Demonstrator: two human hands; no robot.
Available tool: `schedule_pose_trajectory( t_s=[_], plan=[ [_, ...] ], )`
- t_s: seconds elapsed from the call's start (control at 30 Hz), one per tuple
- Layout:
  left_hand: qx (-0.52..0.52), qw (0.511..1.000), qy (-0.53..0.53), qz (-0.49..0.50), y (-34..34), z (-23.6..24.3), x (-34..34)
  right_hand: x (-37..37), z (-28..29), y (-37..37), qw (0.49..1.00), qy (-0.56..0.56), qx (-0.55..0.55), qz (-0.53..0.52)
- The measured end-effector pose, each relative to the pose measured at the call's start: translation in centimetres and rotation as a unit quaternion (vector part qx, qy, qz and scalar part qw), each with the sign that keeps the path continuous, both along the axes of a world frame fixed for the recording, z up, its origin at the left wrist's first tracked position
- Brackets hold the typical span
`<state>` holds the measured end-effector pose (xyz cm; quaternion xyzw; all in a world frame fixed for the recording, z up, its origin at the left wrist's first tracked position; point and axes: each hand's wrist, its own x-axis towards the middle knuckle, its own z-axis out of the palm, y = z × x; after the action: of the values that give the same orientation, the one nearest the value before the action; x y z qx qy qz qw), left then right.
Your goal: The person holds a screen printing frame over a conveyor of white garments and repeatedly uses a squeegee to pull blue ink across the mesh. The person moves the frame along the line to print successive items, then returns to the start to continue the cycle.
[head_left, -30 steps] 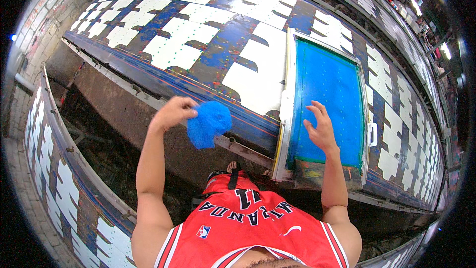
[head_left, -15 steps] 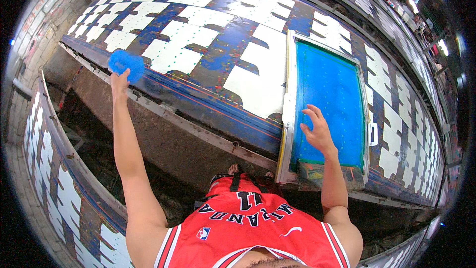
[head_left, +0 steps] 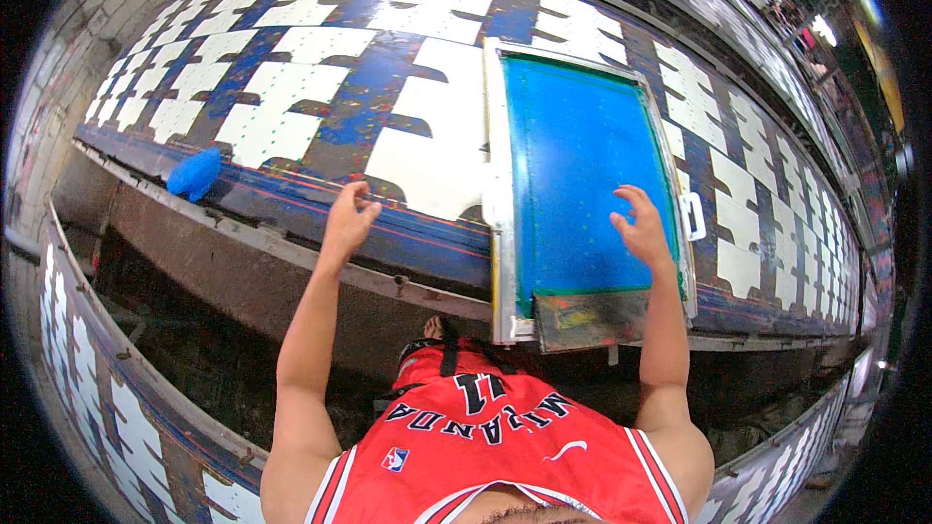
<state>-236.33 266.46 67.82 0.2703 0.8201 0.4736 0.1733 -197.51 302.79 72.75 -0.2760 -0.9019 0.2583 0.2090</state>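
A silver-edged screen printing frame with blue mesh lies across the long table, just right of centre. Above its mesh hovers my right hand, empty, with bent fingers and thumb apart. To the frame's left, my left hand is over the table's near edge; it holds nothing and its fingers are loosely curled, apart from the thumb. Farther left, a crumpled blue cloth or sponge rests on that same edge, out of reach of either hand's fingers. White cut panels with small green dots lie flat in rows.
A white handle sticks out from the frame's right side. At the frame's near end is a dark, paint-stained board. More panel-covered tables stand behind me and on the far side. A block wall rises at the left.
My left hand has let go of the blue cloth or sponge, leaving it on the table edge, and has come back right toward the frame. The right hand stays above the mesh.
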Motion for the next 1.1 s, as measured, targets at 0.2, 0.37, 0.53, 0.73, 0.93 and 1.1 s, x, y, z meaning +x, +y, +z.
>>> schedule_pose_trajectory(
  t_s=[0.2, 0.37, 0.53, 0.73, 0.93, 1.1],
  plan=[
    [0.006, 0.996, -0.032, -0.082, 8.6, 0.1, 7.8, 10.9, -3.0, 10.0, 0.984, -0.021, 0.025, -0.177],
    [0.001, 0.996, -0.048, -0.071, 13.6, -1.8, 10.9, 18.1, -6.4, 16.3, 0.956, -0.056, 0.050, -0.283],
    [-0.024, 0.999, 0.010, -0.026, 16.7, -2.6, 14.1, 21.9, -10.8, 21.1, 0.935, -0.110, 0.005, -0.338],
    [0.019, 0.996, -0.058, 0.058, 18.1, -3.4, 16.8, 22.4, -13.8, 23.7, 0.960, -0.038, -0.117, -0.251],
    [0.084, 0.986, -0.062, 0.133, 18.8, -3.7, 18.5, 22.4, -13.3, 22.9, 0.919, 0.089, -0.297, -0.242],
    [0.072, 0.983, 0.011, 0.169, 19.1, -3.2, 18.9, 22.5, -13.0, 21.8, 0.925, 0.128, -0.280, -0.224]
  ],
)
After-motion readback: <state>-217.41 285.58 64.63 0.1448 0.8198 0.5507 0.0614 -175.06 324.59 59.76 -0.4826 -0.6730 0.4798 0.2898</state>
